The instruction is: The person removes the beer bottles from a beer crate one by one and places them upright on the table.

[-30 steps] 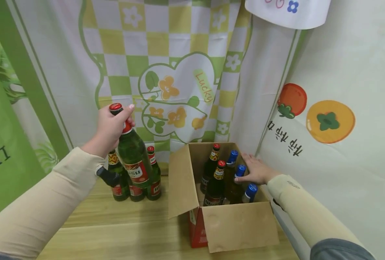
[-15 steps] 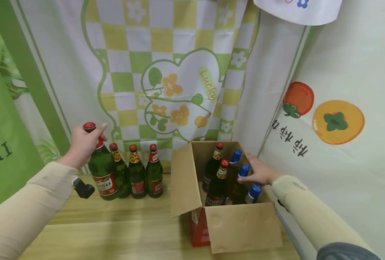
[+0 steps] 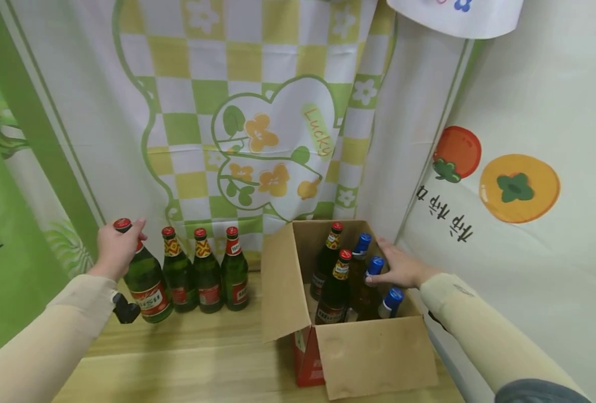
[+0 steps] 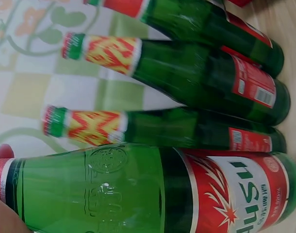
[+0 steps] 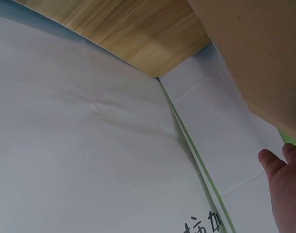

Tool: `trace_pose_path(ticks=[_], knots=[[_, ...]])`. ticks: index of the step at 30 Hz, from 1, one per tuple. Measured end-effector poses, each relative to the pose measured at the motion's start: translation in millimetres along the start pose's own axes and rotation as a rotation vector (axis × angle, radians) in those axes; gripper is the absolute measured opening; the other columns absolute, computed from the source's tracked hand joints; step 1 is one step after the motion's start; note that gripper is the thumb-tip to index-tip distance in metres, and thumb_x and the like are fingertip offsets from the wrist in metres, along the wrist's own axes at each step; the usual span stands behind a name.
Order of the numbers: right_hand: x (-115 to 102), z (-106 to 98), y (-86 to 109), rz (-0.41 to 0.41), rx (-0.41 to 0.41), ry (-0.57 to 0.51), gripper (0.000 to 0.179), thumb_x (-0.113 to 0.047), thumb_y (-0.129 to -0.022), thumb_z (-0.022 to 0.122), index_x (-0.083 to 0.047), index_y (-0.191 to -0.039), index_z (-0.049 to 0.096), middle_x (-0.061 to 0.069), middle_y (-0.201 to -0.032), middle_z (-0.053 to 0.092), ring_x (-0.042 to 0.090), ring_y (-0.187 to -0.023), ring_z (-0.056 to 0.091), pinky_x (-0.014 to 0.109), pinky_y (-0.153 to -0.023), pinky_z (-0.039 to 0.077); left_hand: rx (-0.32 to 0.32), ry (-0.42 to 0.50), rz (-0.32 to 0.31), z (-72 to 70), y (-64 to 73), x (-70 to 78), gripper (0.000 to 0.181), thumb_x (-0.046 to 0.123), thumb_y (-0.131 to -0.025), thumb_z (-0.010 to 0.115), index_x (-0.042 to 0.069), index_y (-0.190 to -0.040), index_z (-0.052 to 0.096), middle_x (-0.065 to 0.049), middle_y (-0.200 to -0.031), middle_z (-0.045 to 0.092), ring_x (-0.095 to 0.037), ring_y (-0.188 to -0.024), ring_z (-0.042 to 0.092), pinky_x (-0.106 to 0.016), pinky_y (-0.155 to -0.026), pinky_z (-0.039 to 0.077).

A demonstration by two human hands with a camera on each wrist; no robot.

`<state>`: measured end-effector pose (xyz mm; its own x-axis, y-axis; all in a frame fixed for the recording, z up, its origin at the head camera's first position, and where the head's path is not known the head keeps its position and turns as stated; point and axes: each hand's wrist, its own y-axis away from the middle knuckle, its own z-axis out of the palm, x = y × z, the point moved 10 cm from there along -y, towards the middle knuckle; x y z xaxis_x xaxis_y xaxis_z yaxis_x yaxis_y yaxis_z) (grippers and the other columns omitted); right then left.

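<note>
My left hand (image 3: pixel 115 246) grips the neck of a large green beer bottle (image 3: pixel 149 280) with a red cap and a red-and-white label. The bottle is upright at the left end of a row; whether its base touches the table I cannot tell. Beside it stand three smaller green beer bottles (image 3: pixel 209 280), large in the left wrist view. My right hand (image 3: pixel 403 266) rests at the right edge of an open cardboard box (image 3: pixel 378 352), its thumb beside a blue-capped bottle (image 3: pixel 375 268). In the right wrist view its fingers (image 5: pixel 271 162) extend past the cardboard.
Inside the box stand red-capped bottles (image 3: pixel 342 280) and more blue-capped ones (image 3: pixel 392 301). Its left flap (image 3: pixel 282 285) sticks out toward the bottle row. The wooden table (image 3: pixel 207 364) meets a patterned curtain (image 3: pixel 247 56) behind and a pale wall (image 3: pixel 529 280) on the right.
My left hand has carried the large bottle left and down, from in front of the smaller bottles to the left end of their row. My right hand stays at the box.
</note>
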<state>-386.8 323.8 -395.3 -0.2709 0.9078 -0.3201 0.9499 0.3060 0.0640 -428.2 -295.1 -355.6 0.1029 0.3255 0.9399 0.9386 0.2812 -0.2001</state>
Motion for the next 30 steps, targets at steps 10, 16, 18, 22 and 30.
trace_pose_path(ticks=[10,16,18,22,30], knots=[[1,4,-7.1,-0.006,-0.014,-0.042,0.121,-0.055,-0.088,0.077,0.014,-0.158,0.006,0.036,-0.164,0.007,0.054,-0.15,0.01,0.063,-0.119,0.013,0.072,0.036,-0.086,-10.2,-11.0,-38.5,0.034,0.031,-0.106,0.059,0.014,-0.077,0.064,0.014,-0.063,0.06,-0.008,-0.05,0.052,-0.025,-0.048,0.041],[6,4,-4.2,0.0,-0.018,-0.011,0.123,-0.057,-0.087,0.077,0.014,-0.158,0.007,0.037,-0.164,0.008,0.054,-0.15,0.012,0.063,-0.119,0.014,0.086,0.007,-0.092,-3.0,-18.3,-51.7,0.039,0.031,-0.105,0.06,0.01,-0.073,0.064,0.013,-0.062,0.06,-0.008,-0.05,0.053,-0.026,-0.047,0.04],[5,3,-3.2,-0.003,-0.023,-0.01,0.123,-0.058,-0.087,0.076,0.014,-0.158,0.007,0.037,-0.164,0.008,0.054,-0.15,0.012,0.063,-0.119,0.014,0.101,0.035,-0.11,-2.2,-19.9,-58.1,0.039,0.029,-0.105,0.06,0.009,-0.071,0.063,0.013,-0.061,0.06,-0.008,-0.049,0.053,-0.025,-0.045,0.041],[3,3,-3.0,-0.013,-0.024,-0.014,0.122,-0.057,-0.087,0.076,0.014,-0.158,0.007,0.037,-0.164,0.008,0.054,-0.15,0.011,0.062,-0.119,0.014,0.137,0.077,-0.132,-2.2,-22.8,-68.4,0.033,0.027,-0.104,0.061,0.006,-0.08,0.064,0.014,-0.06,0.059,-0.006,-0.047,0.053,-0.022,-0.046,0.042],[3,1,-2.5,-0.005,-0.012,-0.021,0.121,-0.054,-0.088,0.078,0.013,-0.158,0.006,0.036,-0.164,0.008,0.053,-0.15,0.011,0.061,-0.12,0.013,0.166,0.042,-0.144,-0.1,-30.3,-80.9,0.025,0.029,-0.104,0.061,0.009,-0.088,0.062,0.018,-0.06,0.058,-0.003,-0.048,0.053,-0.02,-0.047,0.043]])
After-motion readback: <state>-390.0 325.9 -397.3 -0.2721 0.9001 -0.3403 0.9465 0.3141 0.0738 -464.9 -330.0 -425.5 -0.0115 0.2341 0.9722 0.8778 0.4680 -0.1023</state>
